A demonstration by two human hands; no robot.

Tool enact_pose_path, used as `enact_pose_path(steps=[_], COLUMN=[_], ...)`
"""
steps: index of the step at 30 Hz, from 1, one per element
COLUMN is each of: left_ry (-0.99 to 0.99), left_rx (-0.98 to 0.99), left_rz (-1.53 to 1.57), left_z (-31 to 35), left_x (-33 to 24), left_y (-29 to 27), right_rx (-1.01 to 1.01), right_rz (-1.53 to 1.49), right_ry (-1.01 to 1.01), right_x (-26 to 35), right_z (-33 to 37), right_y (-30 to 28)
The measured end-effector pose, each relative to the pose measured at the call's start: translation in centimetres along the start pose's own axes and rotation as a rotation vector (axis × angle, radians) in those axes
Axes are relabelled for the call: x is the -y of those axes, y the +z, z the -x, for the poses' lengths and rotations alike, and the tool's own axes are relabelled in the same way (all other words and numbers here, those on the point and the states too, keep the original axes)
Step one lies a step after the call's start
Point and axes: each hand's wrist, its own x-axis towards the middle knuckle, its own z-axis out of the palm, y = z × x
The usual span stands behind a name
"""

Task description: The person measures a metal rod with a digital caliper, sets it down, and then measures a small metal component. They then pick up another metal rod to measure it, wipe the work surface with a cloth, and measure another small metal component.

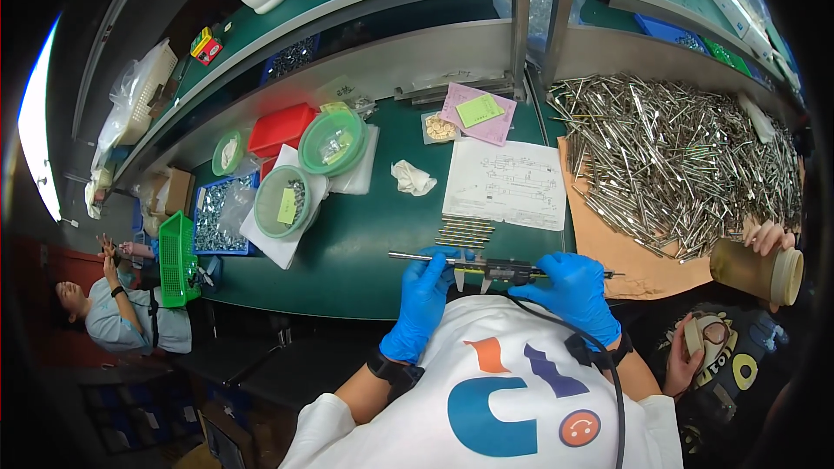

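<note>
My left hand (423, 295), in a blue glove, pinches a slim metal rod (401, 254) that sticks out to the left of the fingers. My right hand (575, 291), gloved the same way, is closed around the right part of a digital caliper (509, 272). The caliper lies level in front of my chest, its jaws beside my left fingertips. Whether the jaws touch the rod I cannot tell. Just beyond the caliper, several slim metal rods (465, 231) lie side by side on the green table (382, 234). A paper with a technical drawing (504, 187) lies behind them.
A large heap of metal rods (678, 156) covers brown cardboard (643, 274) at the right. There, another person's hand (769, 236) holds a jar (747, 271). Green bowls (282, 200), a red tray (282, 128) and a crumpled white cloth (413, 178) sit leftward. Another person (130, 313) is far left.
</note>
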Motion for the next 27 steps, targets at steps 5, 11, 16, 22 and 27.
enact_pose_path(steps=[5,11,16,22,27], left_ry=[-0.001,-0.001,-0.007,-0.011,-0.005], left_rx=[0.024,0.011,0.018,-0.001,-0.008], left_rz=[0.019,0.033,0.066,0.114,0.148], left_z=[-0.1,-0.2,-0.1,-0.2,-0.4], left_x=[-0.2,0.0,0.1,0.5,0.5], left_y=[0.4,0.4,0.2,-0.3,-0.5], right_rx=[-0.006,0.0,-0.001,-0.014,-0.043], right_rz=[-0.002,0.012,0.006,0.014,-0.008], right_ry=[0.01,0.013,0.013,-0.005,-0.017], right_x=[-0.2,-0.3,-0.4,0.0,0.2], right_z=[0.1,0.1,0.3,0.1,-0.2], right_y=[0.2,0.3,0.5,0.5,0.5])
